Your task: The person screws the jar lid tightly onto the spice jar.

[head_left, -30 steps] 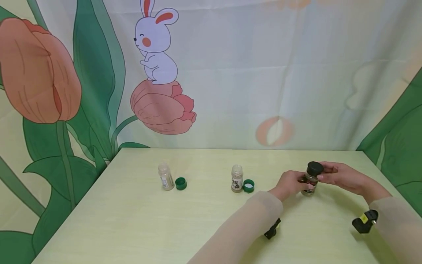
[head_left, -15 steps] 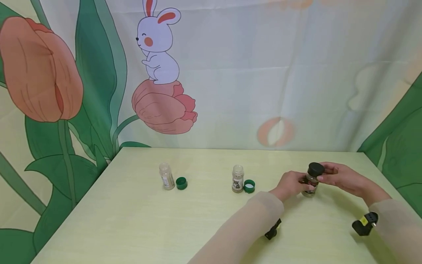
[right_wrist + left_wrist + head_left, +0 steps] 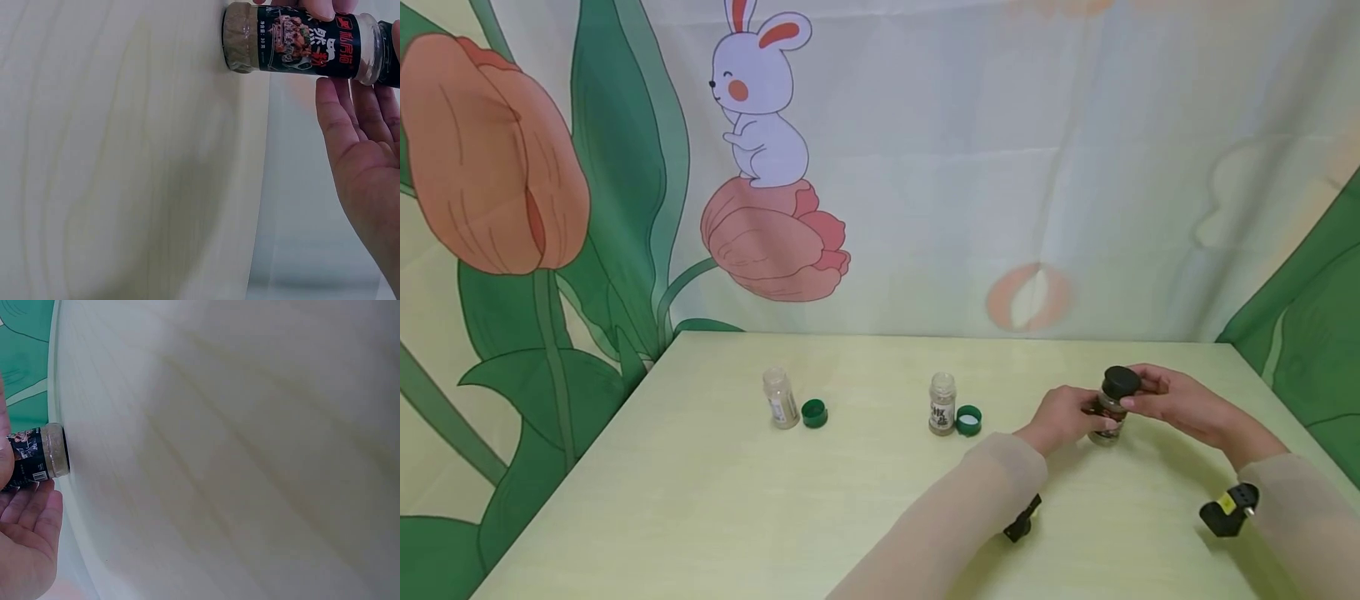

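Note:
A spice jar (image 3: 309,40) with a dark printed label and brown powder inside stands upright at the right of the table. My left hand (image 3: 1062,415) grips its body from the left, thumb in front. At the black cap (image 3: 1122,381), my right hand (image 3: 1183,406) holds on with thumb and fingers; the cap is on the jar. In the left wrist view, the jar's base (image 3: 56,450) rests at the tabletop. Part of the label is hidden behind the left hand's fingers.
Two uncapped clear spice jars, one at the left (image 3: 781,400) and one in the middle (image 3: 942,406), stand on the pale table (image 3: 715,500). Beside each lies a green cap, the left one (image 3: 814,413) and the middle one (image 3: 968,421). A printed curtain (image 3: 910,208) hangs behind.

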Demonstrator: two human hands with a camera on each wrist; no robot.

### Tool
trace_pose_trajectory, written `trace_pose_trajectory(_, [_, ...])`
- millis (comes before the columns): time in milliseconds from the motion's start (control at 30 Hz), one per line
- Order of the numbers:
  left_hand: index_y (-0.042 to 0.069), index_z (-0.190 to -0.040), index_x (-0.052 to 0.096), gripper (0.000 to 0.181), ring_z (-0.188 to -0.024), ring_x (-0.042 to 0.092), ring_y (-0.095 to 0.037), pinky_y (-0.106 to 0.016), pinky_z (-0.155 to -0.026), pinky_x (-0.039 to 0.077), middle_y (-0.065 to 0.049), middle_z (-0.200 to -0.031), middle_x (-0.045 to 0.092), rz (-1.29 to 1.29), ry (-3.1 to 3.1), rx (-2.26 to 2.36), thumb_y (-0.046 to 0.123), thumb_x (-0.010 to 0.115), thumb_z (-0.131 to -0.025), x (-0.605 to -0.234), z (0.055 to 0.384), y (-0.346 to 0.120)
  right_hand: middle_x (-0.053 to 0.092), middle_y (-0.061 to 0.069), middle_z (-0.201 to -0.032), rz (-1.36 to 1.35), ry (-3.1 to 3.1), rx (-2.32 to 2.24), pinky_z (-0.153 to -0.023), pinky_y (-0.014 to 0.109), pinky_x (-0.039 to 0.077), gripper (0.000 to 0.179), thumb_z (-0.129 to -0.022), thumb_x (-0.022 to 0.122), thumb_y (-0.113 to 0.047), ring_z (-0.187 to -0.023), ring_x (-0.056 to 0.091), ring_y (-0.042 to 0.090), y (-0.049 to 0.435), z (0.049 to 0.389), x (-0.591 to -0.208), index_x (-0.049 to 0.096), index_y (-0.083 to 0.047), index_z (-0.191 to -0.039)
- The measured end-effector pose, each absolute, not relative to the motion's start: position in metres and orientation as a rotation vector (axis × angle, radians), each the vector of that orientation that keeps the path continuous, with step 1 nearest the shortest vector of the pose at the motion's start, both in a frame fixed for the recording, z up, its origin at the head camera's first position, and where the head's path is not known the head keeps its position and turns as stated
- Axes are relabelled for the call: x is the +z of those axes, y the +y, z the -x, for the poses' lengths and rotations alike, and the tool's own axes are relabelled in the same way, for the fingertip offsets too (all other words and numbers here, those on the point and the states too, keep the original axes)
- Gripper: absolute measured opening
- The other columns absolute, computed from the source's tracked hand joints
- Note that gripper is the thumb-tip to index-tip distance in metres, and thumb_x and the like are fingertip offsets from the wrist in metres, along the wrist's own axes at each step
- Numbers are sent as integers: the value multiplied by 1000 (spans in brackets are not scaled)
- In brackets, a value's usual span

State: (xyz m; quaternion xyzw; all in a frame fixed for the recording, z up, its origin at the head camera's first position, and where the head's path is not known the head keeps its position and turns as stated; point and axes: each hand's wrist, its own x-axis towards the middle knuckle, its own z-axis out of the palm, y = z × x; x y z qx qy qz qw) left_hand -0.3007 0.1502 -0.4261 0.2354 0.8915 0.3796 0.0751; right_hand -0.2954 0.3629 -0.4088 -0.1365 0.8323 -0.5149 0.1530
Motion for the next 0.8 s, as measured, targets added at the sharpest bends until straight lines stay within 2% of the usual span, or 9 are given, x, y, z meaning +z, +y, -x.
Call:
trace_pose_trajectory(167, [20, -114, 78, 23, -99, 69, 0, -10, -81, 47, 6, -108, 81, -697, 2671, 1145, 29, 77, -92, -425, 301, 151, 61, -24, -115, 404, 2366, -1504, -90, 11, 49, 47, -102, 62, -13, -108, 59, -13, 364, 297, -409, 39, 6, -138])
trace_pose_trajectory(333, [20, -116, 77, 25, -100, 69, -1, -11, -85, 47, 6, -109, 80, -702, 2684, 1111, 30, 77, -92, -426, 301, 151, 61, -29, -119, 458, 2251, -1567, -93, 11, 51, 54, -104, 57, -6, -111, 60, -12, 370, 297, -411, 30, 6, -149])
trace_pose_trajectory(433, [20, -117, 77, 26, -101, 69, -1, -11, -87, 47, 6, -110, 80, -711, 2693, 1093, 30, 77, -92, -427, 302, 151, 60, -29, -123, 494, 2189, -1590, -94, 11, 51, 52, -105, 54, -5, -113, 60, -11, 373, 297, -411, 33, -7, -152])
trace_pose_trajectory(533, [21, -117, 77, 26, -103, 69, -1, -10, -87, 47, 7, -111, 80, -706, 2698, 1094, 30, 77, -92, -427, 302, 151, 60, -28, -125, 531, 2155, -1600, -95, 11, 50, 48, -105, 52, -5, -115, 60, -11, 374, 297, -410, 39, -23, -147])
trace_pose_trajectory(600, [21, -116, 78, 25, -102, 69, -1, -11, -87, 47, 7, -110, 80, -699, 2697, 1101, 30, 77, -92, -427, 302, 151, 61, -27, -125, 548, 2145, -1599, -95, 11, 50, 46, -106, 51, -5, -115, 60, -11, 375, 297, -409, 42, -27, -144])
trace_pose_trajectory(767, [21, -115, 78, 25, -99, 68, 0, -10, -85, 47, 7, -107, 80, -697, 2700, 1103, 30, 77, -92, -426, 301, 151, 62, -27, -124, 538, 2157, -1582, -96, 11, 49, 45, -106, 52, -5, -115, 60, -11, 374, 296, -408, 40, -13, -149])
trace_pose_trajectory(800, [21, -115, 78, 24, -99, 68, 0, -10, -85, 47, 7, -108, 80, -697, 2701, 1098, 30, 77, -92, -426, 301, 151, 62, -27, -124, 537, 2158, -1584, -95, 11, 50, 44, -106, 52, -5, -115, 60, -11, 374, 296, -409, 42, -14, -147])
